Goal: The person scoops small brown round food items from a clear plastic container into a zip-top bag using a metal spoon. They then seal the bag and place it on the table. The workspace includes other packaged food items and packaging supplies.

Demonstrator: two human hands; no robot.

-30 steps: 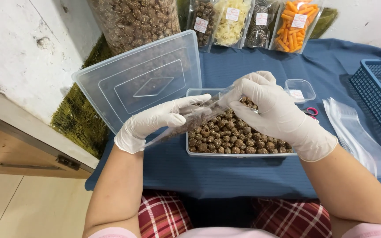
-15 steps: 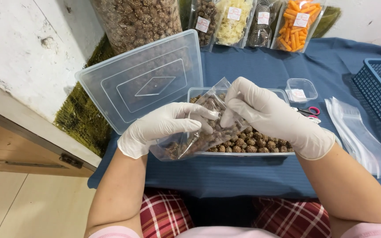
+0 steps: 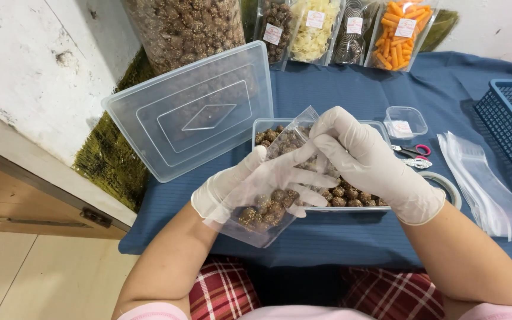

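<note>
Left hand [image 3: 250,186] cradles clear pouch [image 3: 268,195] of brown sesame balls, held near side of the tub [image 3: 321,204]; right hand [image 3: 362,160] pinches pouch mouth open. Risk: tilted pouch slips, balls spill onto blue cloth [image 3: 339,89]

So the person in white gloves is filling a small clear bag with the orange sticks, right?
Not quite. The head view shows the clear bag, held by the left hand and right hand, holding brown seeded balls from the tub, not orange sticks. The gloves are white.
</note>
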